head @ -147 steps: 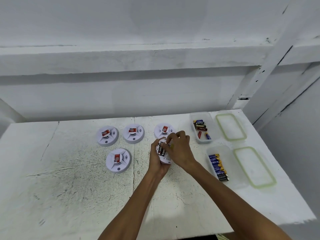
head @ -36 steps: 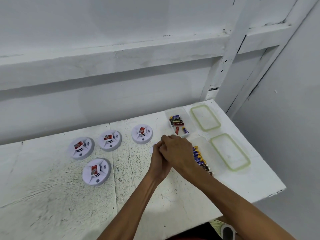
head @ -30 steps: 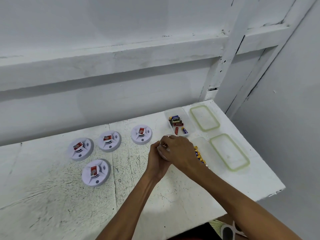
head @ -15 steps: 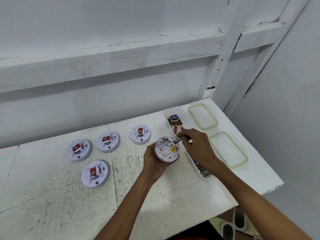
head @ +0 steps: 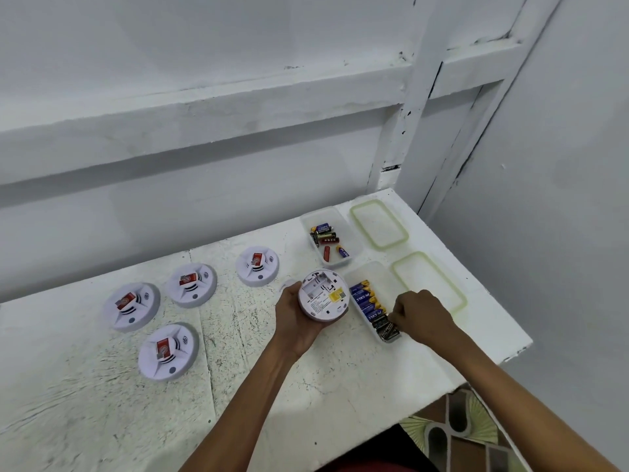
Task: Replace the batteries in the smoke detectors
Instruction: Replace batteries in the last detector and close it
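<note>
My left hand point(head: 293, 323) grips a white smoke detector point(head: 324, 295) from below, its back turned up and its battery bay showing no batteries. My right hand point(head: 419, 315) reaches into the near clear container point(head: 386, 276), where its curled fingertips pinch a dark battery point(head: 385, 322) at the near end of the row. Blue and yellow batteries point(head: 366, 297) lie side by side in that container. The far clear container point(head: 341, 219) holds several loose mixed batteries point(head: 326, 235).
Four more white detectors with red tags lie face up on the white table: one point(head: 258, 266) near the held one, one point(head: 192, 285) and one point(head: 131, 306) to the left, one point(head: 168, 351) nearer me. Two green-rimmed lids point(head: 378, 223) point(head: 429, 281) lie by the table's right edge.
My right hand pulled batteries out of the held detector, carried one toward the far container, then dropped down to the near container. The view has swung right.
</note>
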